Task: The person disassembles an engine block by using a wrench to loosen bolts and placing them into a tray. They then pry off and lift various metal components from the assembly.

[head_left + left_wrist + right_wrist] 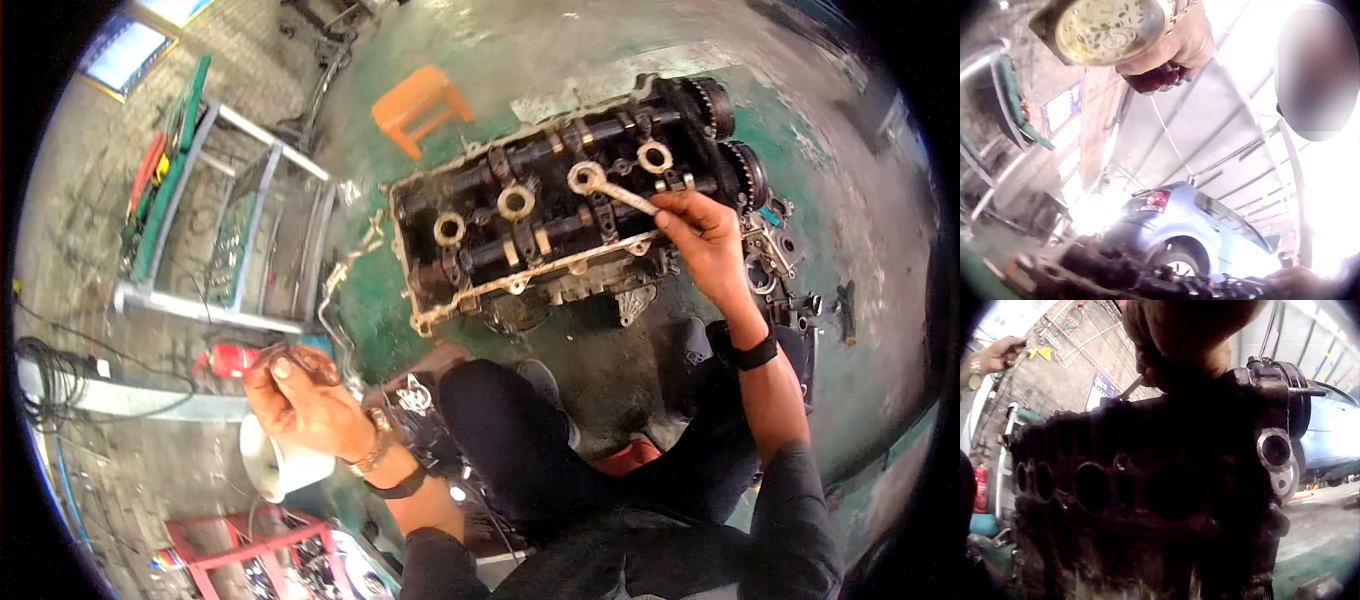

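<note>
A slim, pale metal tool shaped like a wrench [630, 198] is pinched by its near end in my right hand [712, 245], fingers bent onto the thumb. Its far end overlaps a round tube rim [586, 178] on the cylinder head [530, 225] of a dark, oily engine. Two toothed cam sprockets [742, 175] stand at the engine's right end. Raised well left of the engine, my left hand [310, 410] has its fingers curled, with something dark and reddish [322, 364] at the fingertips; I cannot tell if it is a held thing. A watch [1110, 31] circles that wrist.
An orange stool [420, 105] stands beyond the engine. To the left are a grey metal frame [225, 305], a red fire extinguisher [228, 360] and a red cart [200, 575]. Loose engine parts [785, 245] lie at the right. A blue car [1191, 215] is behind the engine.
</note>
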{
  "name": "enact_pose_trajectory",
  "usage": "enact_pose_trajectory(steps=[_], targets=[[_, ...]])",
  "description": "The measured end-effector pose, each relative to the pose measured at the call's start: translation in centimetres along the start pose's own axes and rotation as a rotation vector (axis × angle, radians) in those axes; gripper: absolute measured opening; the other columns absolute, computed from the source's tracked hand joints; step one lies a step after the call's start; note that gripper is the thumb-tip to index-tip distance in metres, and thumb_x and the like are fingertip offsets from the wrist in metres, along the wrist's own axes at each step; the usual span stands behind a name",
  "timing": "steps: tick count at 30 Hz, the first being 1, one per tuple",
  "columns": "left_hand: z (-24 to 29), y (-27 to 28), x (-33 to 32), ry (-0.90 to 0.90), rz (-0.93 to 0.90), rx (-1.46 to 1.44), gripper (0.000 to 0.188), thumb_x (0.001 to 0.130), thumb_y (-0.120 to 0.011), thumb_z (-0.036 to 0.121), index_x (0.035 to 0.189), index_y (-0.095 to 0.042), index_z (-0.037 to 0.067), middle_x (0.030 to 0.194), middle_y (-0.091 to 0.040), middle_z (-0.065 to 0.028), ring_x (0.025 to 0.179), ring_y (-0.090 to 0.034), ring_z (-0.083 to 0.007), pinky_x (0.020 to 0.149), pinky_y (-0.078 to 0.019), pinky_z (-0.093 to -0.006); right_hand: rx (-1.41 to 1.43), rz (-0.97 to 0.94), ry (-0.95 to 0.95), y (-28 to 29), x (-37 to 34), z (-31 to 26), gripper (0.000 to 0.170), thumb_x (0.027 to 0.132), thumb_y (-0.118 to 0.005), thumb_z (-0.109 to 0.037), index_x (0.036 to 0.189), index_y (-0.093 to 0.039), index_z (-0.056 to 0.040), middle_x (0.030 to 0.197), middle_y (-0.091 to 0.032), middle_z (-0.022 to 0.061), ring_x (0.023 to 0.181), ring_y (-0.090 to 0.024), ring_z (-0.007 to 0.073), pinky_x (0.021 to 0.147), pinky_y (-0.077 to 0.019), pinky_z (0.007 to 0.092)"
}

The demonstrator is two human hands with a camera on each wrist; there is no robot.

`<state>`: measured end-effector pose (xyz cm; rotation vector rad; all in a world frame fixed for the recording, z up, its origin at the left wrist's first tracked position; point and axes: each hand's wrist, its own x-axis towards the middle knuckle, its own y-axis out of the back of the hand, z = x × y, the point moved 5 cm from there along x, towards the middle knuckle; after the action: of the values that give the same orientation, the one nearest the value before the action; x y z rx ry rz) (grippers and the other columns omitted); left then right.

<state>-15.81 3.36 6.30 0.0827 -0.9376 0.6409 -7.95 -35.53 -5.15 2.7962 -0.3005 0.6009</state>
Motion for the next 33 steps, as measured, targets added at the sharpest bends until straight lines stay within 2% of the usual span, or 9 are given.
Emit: enact_pose_trajectory(steps=[1,5,7,11,15,18,23,31,33], targets=[[0.6,-1.8,0.0,-0.106,-0.053,-0.063,0.011,0.089,-0.058,0.009,0.093,-0.054,-0.001,0.072,-0.055,-0.0078,0.048,-0.044,-0.0097,0.039,-0.0311,-0.0215,0.000,-0.002,0.004,0.1,0.0,0.1,0.015,0.082,-0.066,-0.003,0.096,-0.067,0.0016,0.080,-0.067,0.0075,0.073,-0.059,0.0091,0.066,-0.0475,0.0254],[-1.3,-8.5,-0.5,0.064,-0.223,0.069,0.010,0.084,-0.061,-0.003,0.093,-0.059,-0.001,0.075,-0.059,-0.0056,0.054,-0.049,-0.0079,0.043,-0.0377,-0.0192,-0.008,-0.003,0.032,0.5,-0.1,-0.4,0.017,0.081,-0.067,-0.006,0.096,-0.066,0.0017,0.082,-0.068,0.0116,0.073,-0.062,0.0131,0.067,-0.0487,0.0272],[-4.0,-11.5,-0.8,0.203,-0.322,0.048,0.008,0.083,-0.064,-0.003,0.090,-0.060,-0.001,0.077,-0.060,-0.0019,0.059,-0.050,-0.0050,0.049,-0.0396,-0.0186,0.001,0.004,0.085,0.7,-0.1,-0.9,0.014,0.082,-0.065,-0.001,0.096,-0.066,0.0027,0.078,-0.066,0.0049,0.073,-0.057,0.0073,0.064,-0.0461,0.0241],[-7.9,-16.3,-2.9,0.293,-0.622,0.147,0.010,0.083,-0.065,0.001,0.093,-0.063,0.000,0.078,-0.060,-0.0016,0.060,-0.052,-0.0062,0.051,-0.0420,-0.0200,0.000,0.012,0.118,1.0,-0.2,-0.9,0.015,0.079,-0.066,0.000,0.093,-0.066,0.0031,0.081,-0.067,0.0109,0.072,-0.063,0.0149,0.065,-0.0492,0.0278],[-10.3,-18.5,-4.4,0.103,-0.813,0.458,0.026,0.076,-0.068,-0.001,0.102,-0.063,-0.003,0.090,-0.064,-0.0067,0.078,-0.058,-0.0140,0.073,-0.0478,-0.0273,0.026,0.012,0.107,1.2,-0.1,-1.0,0.015,0.077,-0.067,0.000,0.092,-0.066,0.0029,0.077,-0.065,0.0115,0.067,-0.062,0.0172,0.061,-0.0476,0.0292],[-10.8,-19.0,-5.1,0.126,-0.831,0.547,0.030,0.074,-0.067,-0.002,0.104,-0.063,-0.003,0.094,-0.063,-0.0102,0.081,-0.061,-0.0179,0.075,-0.0481,-0.0289,0.027,-0.027,0.065,1.3,0.1,-1.4,0.015,0.078,-0.066,-0.005,0.092,-0.067,0.0014,0.084,-0.066,0.0161,0.074,-0.065,0.0275,0.065,-0.0503,0.0336],[-10.5,-19.5,-4.8,0.029,-0.759,0.541,0.018,0.074,-0.068,0.000,0.091,-0.065,-0.004,0.091,-0.064,-0.0143,0.082,-0.062,-0.0268,0.079,-0.0478,-0.0342,0.011,-0.041,0.069,1.2,0.2,-1.3,0.014,0.078,-0.067,-0.005,0.091,-0.066,0.0013,0.085,-0.066,0.0158,0.074,-0.065,0.0298,0.065,-0.0503,0.0339],[-12.9,-18.8,-5.1,0.083,-0.758,0.467,0.012,0.079,-0.065,-0.002,0.089,-0.063,-0.007,0.083,-0.064,-0.0083,0.078,-0.059,-0.0143,0.072,-0.0464,-0.0252,0.009,-0.020,0.055,0.9,0.5,-1.3,0.014,0.078,-0.068,-0.004,0.091,-0.067,0.0009,0.084,-0.066,0.0155,0.075,-0.066,0.0286,0.065,-0.0505,0.0342],[-12.9,-18.7,-5.2,0.234,-0.685,0.467,0.014,0.073,-0.068,0.001,0.086,-0.064,-0.003,0.083,-0.065,-0.0143,0.075,-0.063,-0.0253,0.072,-0.0480,-0.0328,0.000,-0.020,0.057,0.8,0.6,-1.2,0.014,0.078,-0.068,-0.004,0.091,-0.067,0.0008,0.083,-0.066,0.0153,0.074,-0.065,0.0280,0.064,-0.0503,0.0337]])
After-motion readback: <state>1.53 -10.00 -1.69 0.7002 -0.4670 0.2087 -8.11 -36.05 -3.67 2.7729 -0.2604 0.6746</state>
